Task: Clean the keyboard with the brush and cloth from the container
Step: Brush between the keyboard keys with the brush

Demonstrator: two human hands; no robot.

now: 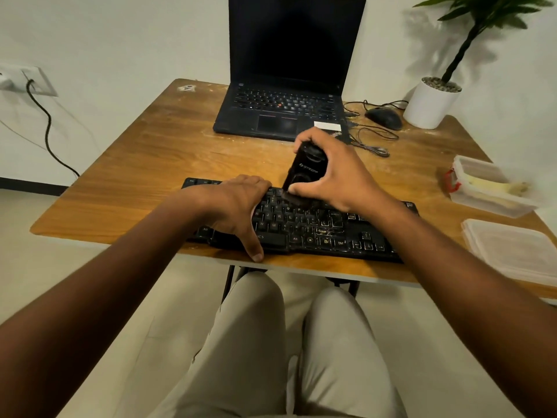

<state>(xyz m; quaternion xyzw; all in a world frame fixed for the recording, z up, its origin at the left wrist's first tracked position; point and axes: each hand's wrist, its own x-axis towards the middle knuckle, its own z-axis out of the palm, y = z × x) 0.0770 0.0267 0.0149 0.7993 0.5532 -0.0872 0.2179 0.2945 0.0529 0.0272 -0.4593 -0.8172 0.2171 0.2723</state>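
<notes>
A dusty black keyboard (319,230) lies along the near edge of the wooden table (144,164). My left hand (238,206) rests flat on its left half, thumb hooked over the front edge. My right hand (334,173) grips a black brush (306,170) by its wide handle, bristle end down on the upper middle keys. At the right edge stands the clear plastic container (488,191) with a pale yellow cloth (494,186) inside; its lid (512,251) lies in front of it.
An open black laptop (283,113) sits at the back of the table. To its right are a black mouse (384,117) with a tangled cable and a white plant pot (431,104). A wall socket (30,81) with a black cord is at left.
</notes>
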